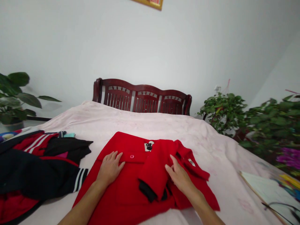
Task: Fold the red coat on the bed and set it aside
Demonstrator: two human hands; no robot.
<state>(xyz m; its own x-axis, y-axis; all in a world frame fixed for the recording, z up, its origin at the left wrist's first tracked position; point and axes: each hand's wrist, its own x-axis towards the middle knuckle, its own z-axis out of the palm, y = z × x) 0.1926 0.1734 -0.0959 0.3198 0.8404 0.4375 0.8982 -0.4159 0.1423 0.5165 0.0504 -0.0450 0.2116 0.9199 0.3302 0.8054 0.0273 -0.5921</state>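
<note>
A red coat [131, 184] lies spread on the pale pink bedcover, with one sleeve [152, 175] folded across its front and the sleeve's black lining showing at the cuff. My left hand [109, 167] rests flat on the coat's left part, beside a round red button [132, 156]. On the folded sleeve near the collar, my right hand [179, 175] touches the fabric with thumb and forefinger apart; its other fingers are partly hidden. A dark ornament [149, 146] on a light patch shows near the coat's upper edge, and a white label [191, 162] sits by the collar.
At left lies a pile of dark and red clothes [44, 168] with white stripes. A board [262, 187] and thin dark-framed glasses [281, 206] lie at the lower right. A wooden headboard [145, 98] stands behind the bedcover [140, 122]; potted plants [222, 109] flank it.
</note>
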